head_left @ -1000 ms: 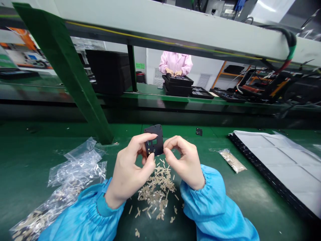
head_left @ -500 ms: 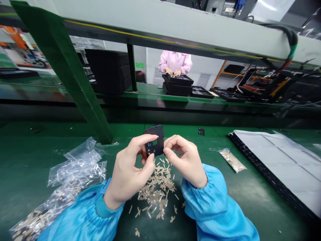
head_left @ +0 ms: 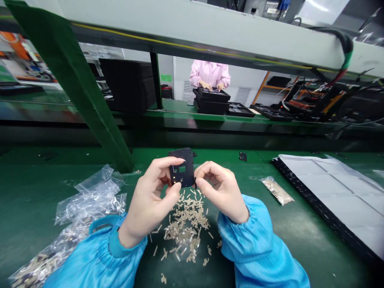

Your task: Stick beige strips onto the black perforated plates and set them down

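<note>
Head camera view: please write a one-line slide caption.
The left hand and right hand hold a black plate above scattered beige strips on a green workbench.

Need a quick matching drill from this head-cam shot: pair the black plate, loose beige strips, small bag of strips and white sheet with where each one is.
Items
1. black plate
2. loose beige strips
3. small bag of strips
4. white sheet

Places
A. on a black tray
B. in the left hand
C. piled on the green bench
D. on the bench, beside the sheet

Pairs: 1-B, 2-C, 3-D, 4-A
</note>
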A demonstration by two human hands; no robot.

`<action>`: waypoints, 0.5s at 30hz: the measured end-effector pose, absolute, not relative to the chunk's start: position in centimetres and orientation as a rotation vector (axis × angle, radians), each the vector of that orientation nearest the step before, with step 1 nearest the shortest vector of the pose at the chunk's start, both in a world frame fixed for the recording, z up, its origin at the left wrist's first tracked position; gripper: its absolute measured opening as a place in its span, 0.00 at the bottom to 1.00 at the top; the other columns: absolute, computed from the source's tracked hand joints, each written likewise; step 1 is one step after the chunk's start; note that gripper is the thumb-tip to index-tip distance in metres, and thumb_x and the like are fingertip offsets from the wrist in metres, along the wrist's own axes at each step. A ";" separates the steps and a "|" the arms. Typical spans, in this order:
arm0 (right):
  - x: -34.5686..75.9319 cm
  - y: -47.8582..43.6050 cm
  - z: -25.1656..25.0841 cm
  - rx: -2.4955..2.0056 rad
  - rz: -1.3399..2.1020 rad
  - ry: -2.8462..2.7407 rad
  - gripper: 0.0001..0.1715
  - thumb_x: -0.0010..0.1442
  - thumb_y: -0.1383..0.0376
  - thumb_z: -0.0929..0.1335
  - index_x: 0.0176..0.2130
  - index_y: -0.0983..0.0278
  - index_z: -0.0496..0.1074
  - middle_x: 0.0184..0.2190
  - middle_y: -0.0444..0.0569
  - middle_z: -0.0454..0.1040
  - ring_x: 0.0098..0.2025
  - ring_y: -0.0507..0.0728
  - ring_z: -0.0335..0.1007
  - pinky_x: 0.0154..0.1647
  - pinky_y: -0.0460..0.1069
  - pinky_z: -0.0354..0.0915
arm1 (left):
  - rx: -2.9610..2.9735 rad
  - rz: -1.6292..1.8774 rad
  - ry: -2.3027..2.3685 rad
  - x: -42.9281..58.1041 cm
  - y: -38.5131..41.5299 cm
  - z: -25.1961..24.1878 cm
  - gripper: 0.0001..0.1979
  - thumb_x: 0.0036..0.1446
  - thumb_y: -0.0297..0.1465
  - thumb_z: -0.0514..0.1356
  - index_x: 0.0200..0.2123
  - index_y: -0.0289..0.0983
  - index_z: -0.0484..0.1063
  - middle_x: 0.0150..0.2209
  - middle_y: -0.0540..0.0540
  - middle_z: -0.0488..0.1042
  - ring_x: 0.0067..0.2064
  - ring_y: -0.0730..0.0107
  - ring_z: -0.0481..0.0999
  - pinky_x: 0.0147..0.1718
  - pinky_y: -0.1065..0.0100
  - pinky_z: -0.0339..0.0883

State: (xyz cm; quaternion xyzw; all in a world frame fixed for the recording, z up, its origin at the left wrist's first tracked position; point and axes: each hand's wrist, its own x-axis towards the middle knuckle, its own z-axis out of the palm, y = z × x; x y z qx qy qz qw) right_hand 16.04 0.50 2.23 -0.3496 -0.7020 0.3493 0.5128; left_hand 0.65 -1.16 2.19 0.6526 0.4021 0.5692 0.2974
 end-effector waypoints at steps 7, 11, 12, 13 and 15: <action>15.8 0.4 2.1 -0.870 0.800 -1.662 0.05 0.49 0.71 0.63 0.24 0.63 0.62 0.22 0.43 0.65 0.25 0.50 0.61 0.26 0.46 0.60 | 1.801 1.452 0.972 -0.1 -0.9 1.9 0.20 0.51 0.20 0.56 0.46 0.44 0.64 0.31 0.53 0.70 0.28 0.77 0.71 0.22 0.77 0.62; 15.7 0.3 2.1 -0.867 0.797 -1.646 0.05 0.49 0.72 0.63 0.23 0.63 0.62 0.22 0.43 0.65 0.25 0.50 0.61 0.26 0.46 0.60 | 1.735 1.482 0.929 0.0 -0.8 1.8 0.20 0.51 0.21 0.57 0.46 0.45 0.66 0.32 0.53 0.71 0.28 0.78 0.70 0.23 0.77 0.62; 15.6 0.3 2.2 -0.866 0.797 -1.642 0.06 0.48 0.72 0.63 0.23 0.63 0.61 0.22 0.43 0.64 0.25 0.50 0.61 0.26 0.46 0.60 | 1.710 1.498 0.909 0.1 -0.8 1.8 0.20 0.51 0.21 0.58 0.46 0.45 0.66 0.32 0.53 0.71 0.28 0.78 0.70 0.23 0.77 0.62; 15.6 0.3 2.2 -0.862 0.796 -1.640 0.06 0.49 0.72 0.63 0.23 0.63 0.61 0.22 0.43 0.64 0.24 0.50 0.61 0.26 0.46 0.60 | 1.683 1.513 0.884 0.2 -0.8 1.8 0.19 0.51 0.21 0.58 0.46 0.45 0.66 0.32 0.53 0.71 0.27 0.79 0.70 0.23 0.77 0.63; 15.6 0.1 2.3 -0.853 0.788 -1.638 0.06 0.49 0.71 0.63 0.23 0.63 0.61 0.22 0.43 0.64 0.24 0.50 0.60 0.26 0.46 0.60 | 1.628 1.540 0.819 0.3 -0.7 1.8 0.19 0.51 0.21 0.58 0.45 0.45 0.67 0.31 0.54 0.71 0.26 0.80 0.69 0.23 0.78 0.63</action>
